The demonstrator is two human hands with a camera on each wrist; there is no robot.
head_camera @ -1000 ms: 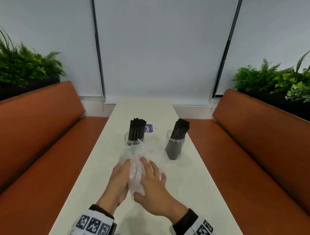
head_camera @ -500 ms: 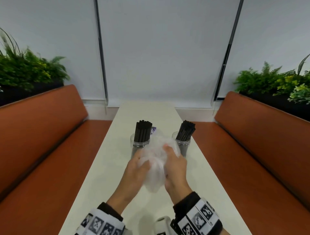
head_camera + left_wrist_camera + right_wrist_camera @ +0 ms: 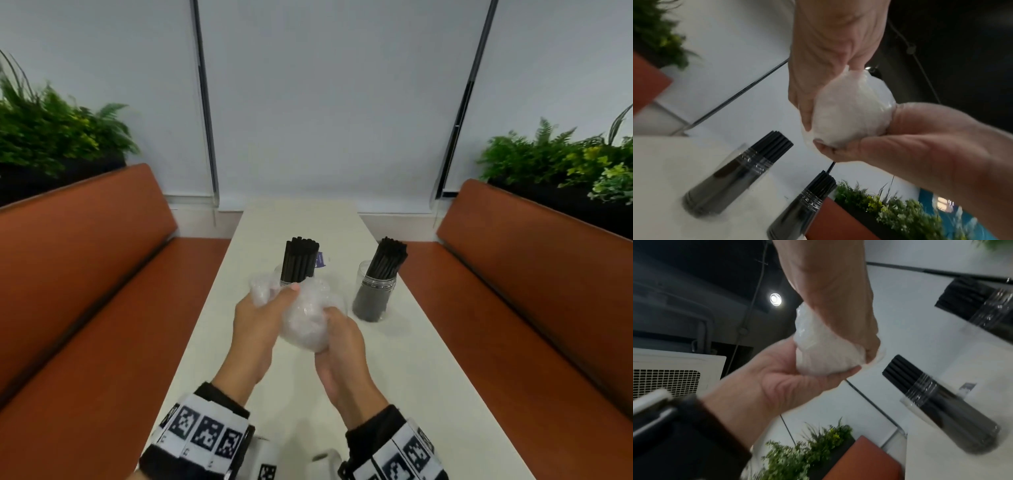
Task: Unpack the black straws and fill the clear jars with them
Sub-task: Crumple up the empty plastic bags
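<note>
A café or restaurant booth. A long white counter (image 3: 428, 377) runs up the middle of the frame between two orange-brown upholstered benches (image 3: 85, 274), each backed by a dark planter of ferns (image 3: 51, 137) at the frame's edges. Two clear jars (image 3: 373, 298) packed with black straws (image 3: 390, 257) stand on the counter. Pale roller blinds (image 3: 325, 96) fill the top.

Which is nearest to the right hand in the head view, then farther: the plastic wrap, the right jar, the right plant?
1. Plastic wrap, in the right hand.
2. Right jar, on the table, ahead.
3. Right plant, behind the right bench.
</note>
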